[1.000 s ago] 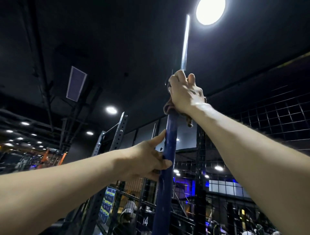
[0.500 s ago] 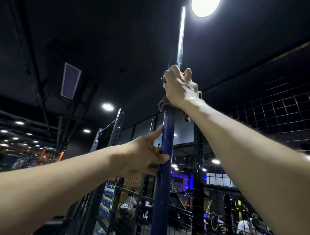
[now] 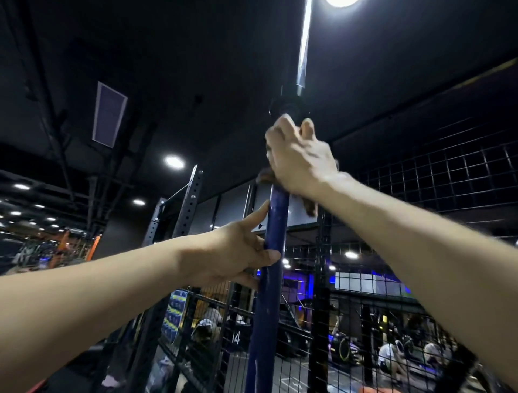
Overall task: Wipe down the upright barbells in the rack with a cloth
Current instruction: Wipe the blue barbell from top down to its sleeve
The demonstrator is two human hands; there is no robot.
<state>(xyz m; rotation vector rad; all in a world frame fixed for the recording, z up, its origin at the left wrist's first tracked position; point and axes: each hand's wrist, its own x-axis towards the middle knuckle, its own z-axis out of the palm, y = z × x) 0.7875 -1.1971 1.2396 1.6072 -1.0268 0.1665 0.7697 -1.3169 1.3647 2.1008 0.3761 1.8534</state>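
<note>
Brown cloth is bunched under the right hand, whose grip is clamped round the upright blue barbell just below its dark collar. Lower down, the left hand steadies the shaft, thumb pressed across the front, index finger lying straight along it, the other fingers hidden behind. Above the collar the chrome sleeve runs up toward a ceiling lamp. A wire mesh fence stands behind. Likely risk: pushing the cloth past the collar could tip the bar, or the loose tail could snag there
</note>
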